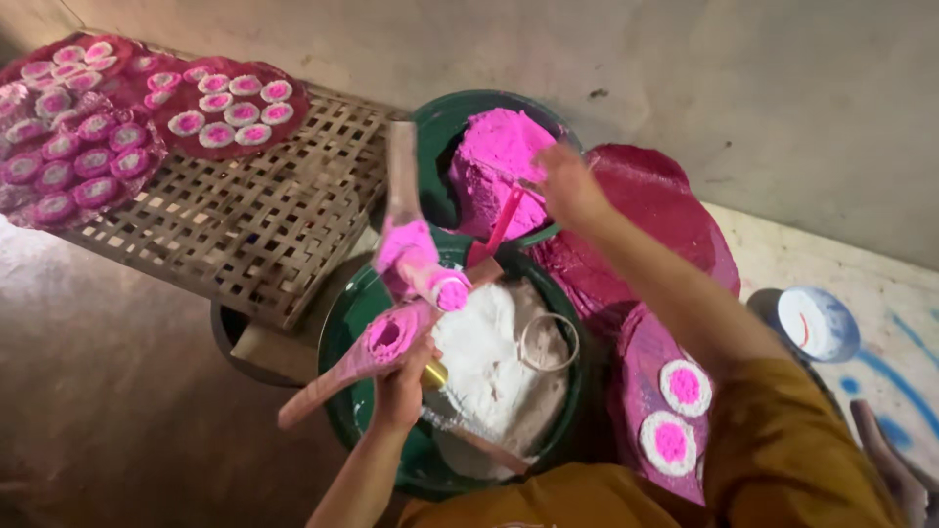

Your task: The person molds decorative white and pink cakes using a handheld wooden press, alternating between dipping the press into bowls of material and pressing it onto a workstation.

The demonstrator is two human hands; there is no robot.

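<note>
My left hand [403, 379] grips a pink-stained wooden mould paddle [364, 354] with a round hollow filled with pink paste, held over a green basin [344, 323] of white dough [489, 364]. My right hand [565, 182] reaches into a second green bowl [438, 129] and holds a thin pink spatula [503, 221] against a lump of bright pink dough [501, 153]. A second wooden tool [407, 217], smeared pink at its lower end, stands tilted between the two bowls. A metal ring [548, 342] lies on the white dough.
A woven bamboo rack [274, 217] at the left carries red trays [166, 115] with several white-and-pink round cakes [227, 104]. Two such cakes [677, 411] lie on a red tray [636, 352] at the lower right. A white and blue bowl [818, 323] sits on the floor at right.
</note>
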